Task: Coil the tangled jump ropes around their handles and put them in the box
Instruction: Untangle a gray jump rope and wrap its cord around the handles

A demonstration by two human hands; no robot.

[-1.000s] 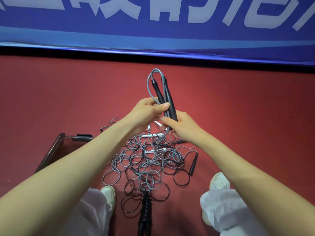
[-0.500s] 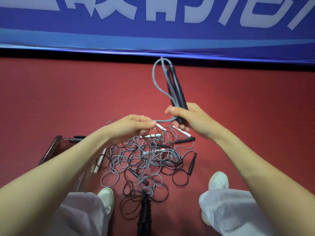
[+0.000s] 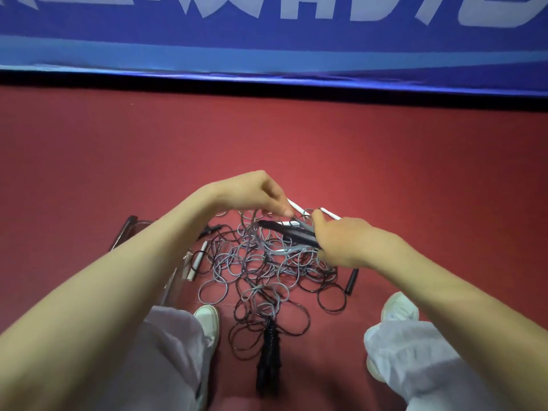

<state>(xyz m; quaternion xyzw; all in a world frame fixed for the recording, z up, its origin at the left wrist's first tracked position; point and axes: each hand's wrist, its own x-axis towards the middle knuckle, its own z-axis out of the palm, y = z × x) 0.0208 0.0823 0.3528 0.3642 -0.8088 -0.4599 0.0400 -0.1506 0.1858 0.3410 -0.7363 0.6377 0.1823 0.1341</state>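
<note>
Head view — box (image 3: pixel 127 232) at left; left hand (image 3: pixel 258 194) pinches the grey cord (image 3: pixel 254 229) above the tangle (image 3: pixel 267 271) on the floor (image 3: pixel 415 173); right hand (image 3: pixel 341 241) grips the paired black handles (image 3: pixel 293 232). Cord likely light, limp, snag-prone — hold by the stiff handles.

Both bare forearms reach in from the bottom corners. Left hand (image 3: pixel 255 192) arches up at the wrist, fingers (image 3: pixel 277 203) bunched, pointing down, can't tell if they pinch anything. Right hand (image 3: pixel 347 241) curls round the black handles (image 3: pixel 290 232), back of hand up.
</note>
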